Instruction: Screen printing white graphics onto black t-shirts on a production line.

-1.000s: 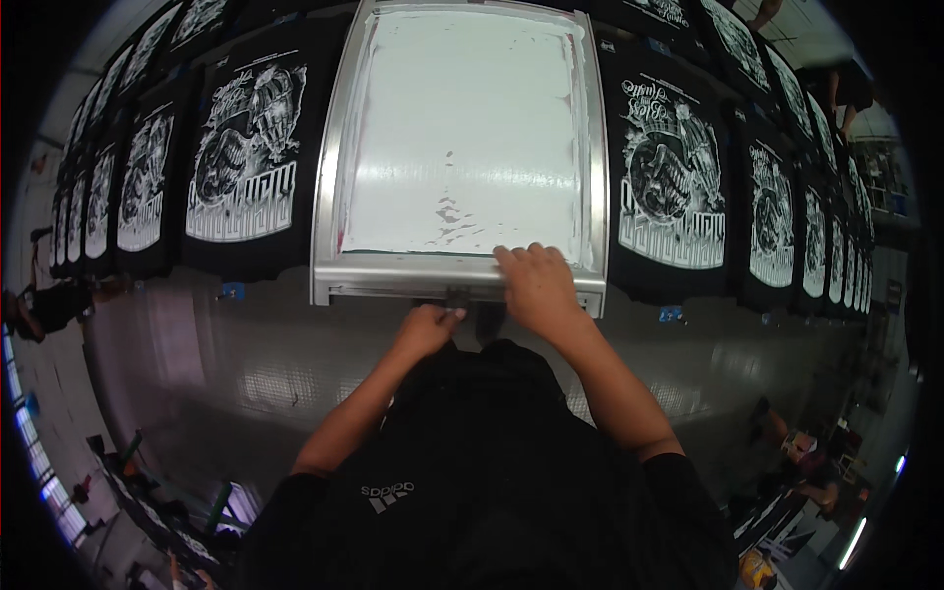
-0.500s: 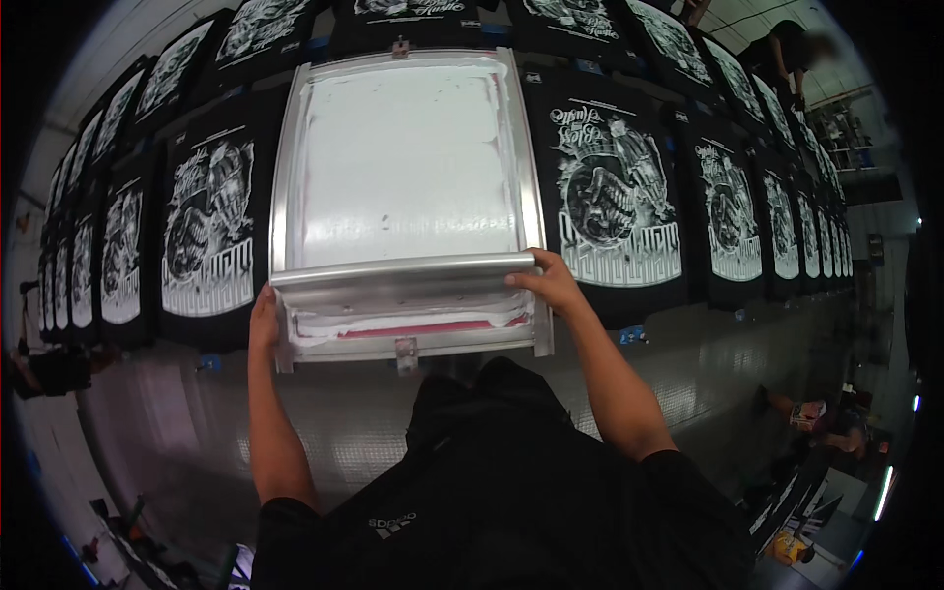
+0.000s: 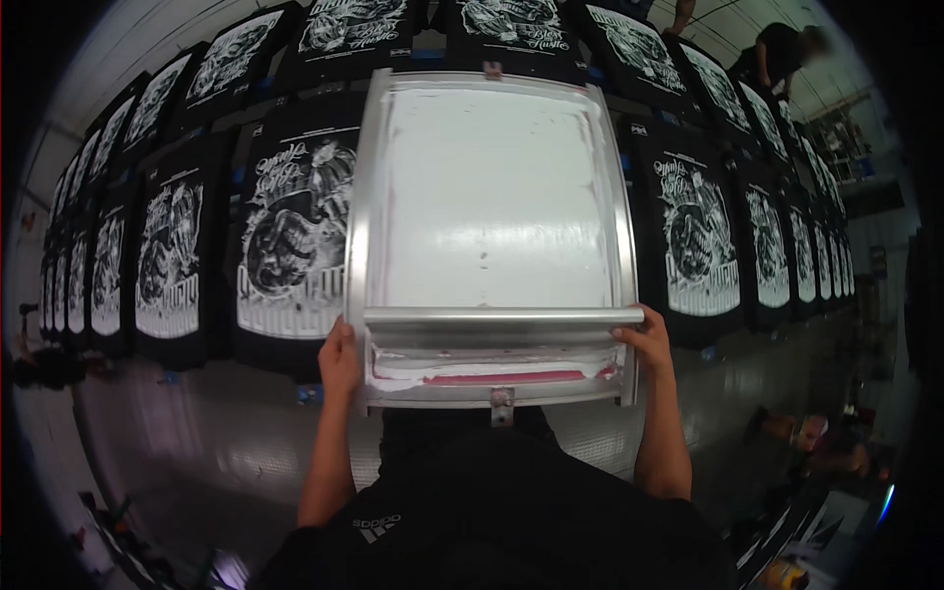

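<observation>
A metal-framed printing screen coated with white ink is in front of me. Across its near part lies a long metal squeegee, its two ends close to the frame's side rails. My left hand is closed on the left rail near the squeegee's end. On the other side my right hand is closed at the right rail, its thumb lying on the squeegee's end; its other fingers are partly hidden. White ink is piled along the near edge beside a pink-red strip. Whatever is under the screen is hidden.
Black shirts with white prints lie in rows on both sides, one close at left and another at right. More shirts line the far side. A person stands at the far right. Grey floor shows nearby.
The screen, with the squeegee on it, has shifted right and nearer in view, both hands moving along with it. A printed shirt at its left now sits right beside the frame.
</observation>
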The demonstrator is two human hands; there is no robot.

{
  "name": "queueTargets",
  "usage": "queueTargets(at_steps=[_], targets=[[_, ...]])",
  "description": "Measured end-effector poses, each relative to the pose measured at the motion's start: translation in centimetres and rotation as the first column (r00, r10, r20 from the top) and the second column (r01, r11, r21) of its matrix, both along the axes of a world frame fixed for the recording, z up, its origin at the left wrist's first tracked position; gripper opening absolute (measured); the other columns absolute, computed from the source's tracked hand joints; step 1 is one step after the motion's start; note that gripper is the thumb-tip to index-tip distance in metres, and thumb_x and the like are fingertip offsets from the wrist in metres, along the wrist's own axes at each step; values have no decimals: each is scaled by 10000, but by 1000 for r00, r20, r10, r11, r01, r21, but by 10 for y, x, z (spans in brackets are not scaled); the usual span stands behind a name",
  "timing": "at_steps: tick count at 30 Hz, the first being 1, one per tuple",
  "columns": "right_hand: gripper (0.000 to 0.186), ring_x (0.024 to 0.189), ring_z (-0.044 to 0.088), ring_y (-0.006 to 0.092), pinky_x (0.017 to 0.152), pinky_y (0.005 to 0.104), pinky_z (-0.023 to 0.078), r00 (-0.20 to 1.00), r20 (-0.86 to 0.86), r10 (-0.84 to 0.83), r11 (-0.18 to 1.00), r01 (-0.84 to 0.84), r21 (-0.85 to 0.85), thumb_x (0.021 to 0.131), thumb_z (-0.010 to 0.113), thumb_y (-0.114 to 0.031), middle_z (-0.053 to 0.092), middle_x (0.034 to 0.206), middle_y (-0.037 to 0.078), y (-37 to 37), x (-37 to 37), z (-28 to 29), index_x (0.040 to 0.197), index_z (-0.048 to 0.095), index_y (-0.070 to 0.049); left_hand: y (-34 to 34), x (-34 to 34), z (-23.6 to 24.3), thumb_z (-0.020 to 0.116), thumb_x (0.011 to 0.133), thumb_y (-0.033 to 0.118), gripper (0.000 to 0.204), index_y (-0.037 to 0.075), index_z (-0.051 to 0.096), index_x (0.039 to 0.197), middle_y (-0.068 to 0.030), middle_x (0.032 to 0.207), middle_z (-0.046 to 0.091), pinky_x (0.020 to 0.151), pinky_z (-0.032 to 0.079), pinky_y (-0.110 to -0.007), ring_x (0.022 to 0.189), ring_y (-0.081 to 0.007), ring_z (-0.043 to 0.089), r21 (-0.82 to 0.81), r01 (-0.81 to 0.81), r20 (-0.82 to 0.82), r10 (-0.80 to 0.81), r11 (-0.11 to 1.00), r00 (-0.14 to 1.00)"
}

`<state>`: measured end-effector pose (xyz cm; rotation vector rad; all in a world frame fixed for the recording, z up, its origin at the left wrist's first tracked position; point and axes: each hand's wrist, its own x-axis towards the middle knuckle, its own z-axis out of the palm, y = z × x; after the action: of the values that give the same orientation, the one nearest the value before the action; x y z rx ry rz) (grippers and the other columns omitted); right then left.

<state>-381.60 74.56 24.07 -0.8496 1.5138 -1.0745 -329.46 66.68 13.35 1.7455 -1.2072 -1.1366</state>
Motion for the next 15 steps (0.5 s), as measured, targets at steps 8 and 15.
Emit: queueTargets(at_steps=[8, 15], targets=[[304, 841, 634, 125, 790, 281, 508, 999, 34, 36, 998, -37, 43, 697, 797, 6, 681, 885, 30, 14, -139, -21, 969, 663, -20, 33, -140, 22, 550, 1013, 335, 479, -32, 562, 1320, -137, 1214, 662, 969, 442, -292, 1111, -161, 590, -55, -70, -149, 61, 996, 987], [329, 889, 639, 151, 833, 296, 521, 1000, 5, -12, 999, 12, 33, 717, 808, -35, 683, 925, 41, 7, -162, -35, 1019, 679, -8, 20, -169, 20, 570, 1000, 318, 449, -13, 583, 1304, -146, 1239, 654, 996, 437, -297, 1151, -178, 589, 27, -93, 66, 91, 995, 994]])
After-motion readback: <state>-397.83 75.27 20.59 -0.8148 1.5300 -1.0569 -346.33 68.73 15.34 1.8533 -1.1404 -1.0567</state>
